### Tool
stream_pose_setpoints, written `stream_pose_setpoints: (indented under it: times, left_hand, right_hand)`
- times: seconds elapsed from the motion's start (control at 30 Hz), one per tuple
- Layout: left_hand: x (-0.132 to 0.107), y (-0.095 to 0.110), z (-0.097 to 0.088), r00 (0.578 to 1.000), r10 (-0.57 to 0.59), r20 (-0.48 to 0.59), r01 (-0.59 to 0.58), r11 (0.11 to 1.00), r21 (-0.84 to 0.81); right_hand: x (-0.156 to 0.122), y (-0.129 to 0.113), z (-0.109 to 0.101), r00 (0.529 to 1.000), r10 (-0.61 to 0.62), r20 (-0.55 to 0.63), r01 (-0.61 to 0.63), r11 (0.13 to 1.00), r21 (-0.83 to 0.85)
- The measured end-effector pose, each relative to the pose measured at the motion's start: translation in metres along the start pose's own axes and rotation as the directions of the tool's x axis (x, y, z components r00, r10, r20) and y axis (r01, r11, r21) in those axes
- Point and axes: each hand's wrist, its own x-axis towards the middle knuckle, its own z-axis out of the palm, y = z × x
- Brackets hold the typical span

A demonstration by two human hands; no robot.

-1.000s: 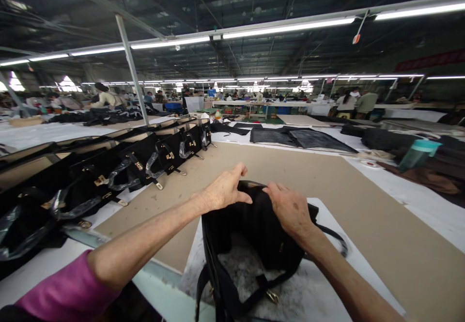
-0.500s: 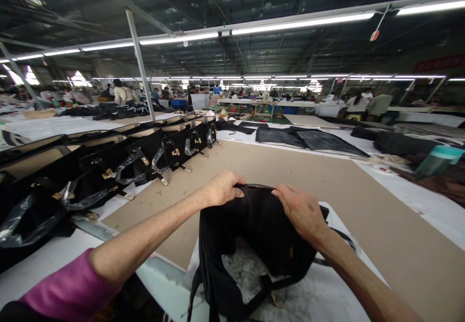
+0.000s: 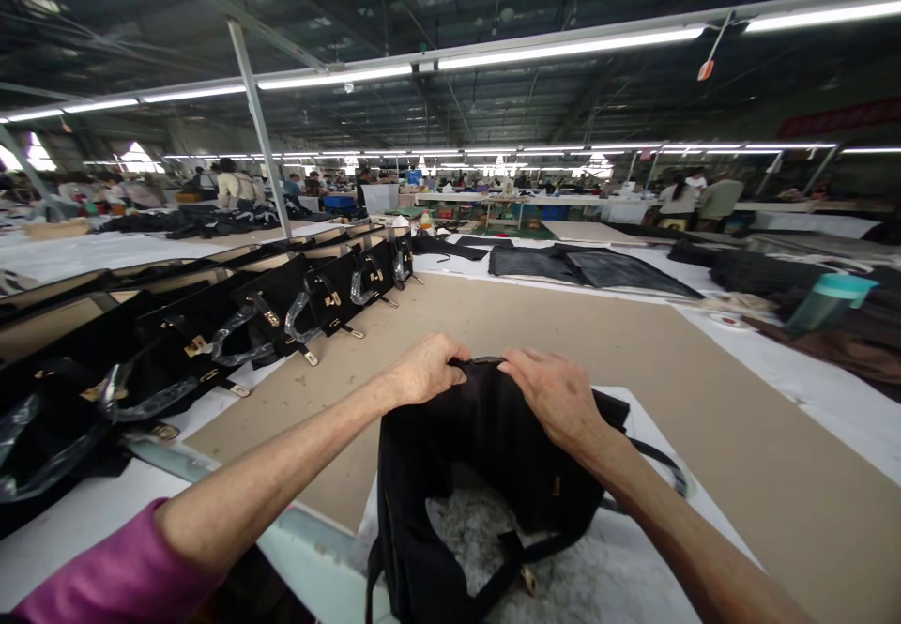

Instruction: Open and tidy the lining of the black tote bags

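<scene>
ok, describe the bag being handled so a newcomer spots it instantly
Start at the big brown board covering the worktable. At its near edge lies a white pad, and on it sits a black bag, top rim gripped by the left hand and right hand. Unlike the row of bags at left with plastic-wrapped handles, it sits alone.
</scene>
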Motion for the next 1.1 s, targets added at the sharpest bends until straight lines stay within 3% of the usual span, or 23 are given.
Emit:
stream_pose_setpoints:
  times: [0.23, 0.57, 0.83, 0.97, 1.1]
  left_hand:
    - [-0.002, -0.006, 0.001, 1.000, -0.028, 0.014, 0.029, 0.998, -0.053]
    - [-0.002, -0.006, -0.001, 0.998, -0.056, 0.024, 0.057, 0.995, -0.076]
    - [-0.003, 0.000, -0.007, 0.989, -0.133, -0.062, 0.139, 0.985, 0.103]
    - [-0.026, 0.009, -0.018, 0.968, -0.218, -0.125, 0.234, 0.964, 0.126]
    - [-0.062, 0.023, -0.010, 0.955, -0.265, -0.132, 0.241, 0.955, -0.176]
  right_hand:
    - [0.010, -0.006, 0.000, 0.998, -0.044, 0.052, 0.042, 0.998, 0.052]
    - [0.027, -0.019, -0.011, 0.971, -0.143, 0.189, 0.092, 0.963, 0.253]
    - [0.042, -0.022, -0.015, 0.925, -0.267, 0.271, 0.197, 0.946, 0.259]
    - [0.047, -0.012, -0.028, 0.940, -0.149, 0.308, 0.091, 0.977, 0.195]
    - [0.040, 0.008, -0.046, 0.930, -0.041, 0.366, -0.019, 0.987, 0.159]
